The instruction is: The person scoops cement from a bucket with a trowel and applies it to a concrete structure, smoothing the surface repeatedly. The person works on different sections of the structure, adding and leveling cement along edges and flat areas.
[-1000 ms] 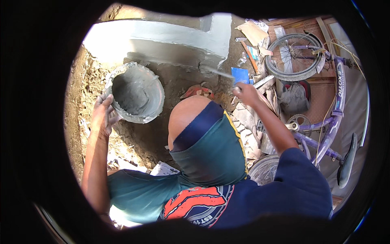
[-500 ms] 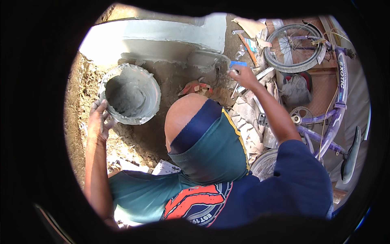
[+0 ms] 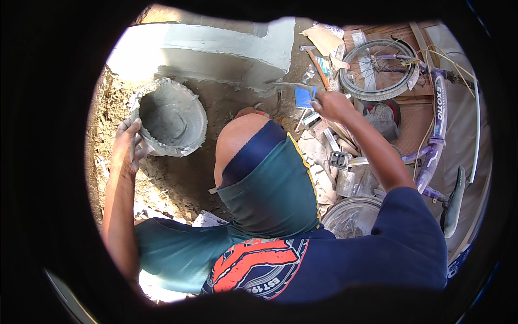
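Observation:
My left hand (image 3: 129, 140) grips the near left rim of a grey bucket (image 3: 191, 129), coated and partly filled with wet grey mortar. In my right hand (image 3: 332, 105) is the handle of a mortar-smeared trowel (image 3: 291, 85), its blade reaching leftward to the foot of a low grey rendered wall (image 3: 216, 38). A blue flat piece (image 3: 302, 98) lies just under the trowel, beside that hand. My bent knee (image 3: 240, 137) is between the bucket and my right arm.
A purple bicycle frame (image 3: 431, 162) and its wheel (image 3: 350, 65) lie at the right. A hammer (image 3: 321, 70), cardboard scraps (image 3: 324, 38) and rubble (image 3: 318, 189) lie beside them. An earth bank (image 3: 108, 102) borders the bucket on the left.
My right hand and trowel moved forward to the wall's foot, then slightly back and rightward. My left hand stays on the bucket rim. The view has shifted slightly.

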Motion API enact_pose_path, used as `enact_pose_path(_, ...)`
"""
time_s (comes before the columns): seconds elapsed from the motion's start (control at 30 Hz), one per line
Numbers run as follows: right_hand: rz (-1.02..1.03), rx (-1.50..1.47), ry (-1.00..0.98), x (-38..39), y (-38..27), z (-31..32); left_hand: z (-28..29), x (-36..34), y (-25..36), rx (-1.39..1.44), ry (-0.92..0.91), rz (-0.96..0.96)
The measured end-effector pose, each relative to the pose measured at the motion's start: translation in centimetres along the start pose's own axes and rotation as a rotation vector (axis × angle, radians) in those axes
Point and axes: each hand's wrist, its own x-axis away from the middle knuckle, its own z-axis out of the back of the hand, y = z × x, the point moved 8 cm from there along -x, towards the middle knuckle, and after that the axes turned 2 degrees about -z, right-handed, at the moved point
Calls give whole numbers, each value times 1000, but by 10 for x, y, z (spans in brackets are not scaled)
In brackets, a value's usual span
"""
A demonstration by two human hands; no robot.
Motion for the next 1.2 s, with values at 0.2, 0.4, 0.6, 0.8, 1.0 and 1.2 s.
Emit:
enact_pose_path(0.2, 62, -12, -9, -37, -40, 32, -1, -1, 1, -103, 12, -7)
enact_pose_path(0.4, 7, 44, -52, -20, -56, 51, 5, -1, 0, -68, 24, -7)
enact_pose_path(0.6, 96, 346, -87, -45, -101, 25, 0, -2, 4, -8, 48, -83)
enact_pose_path(0.8, 167, 235, 74, -94, -196, 62, 0, -16, -2, -28, 76, -137)
enact_pose_path(1.0, 253, -12, 29, -110, -247, 111, 8, -35, -16, 114, 40, -88)
enact_pose_path(1.2, 250, 179, -11, -114, -218, 60, 20, -30, -11, 58, 51, -111)
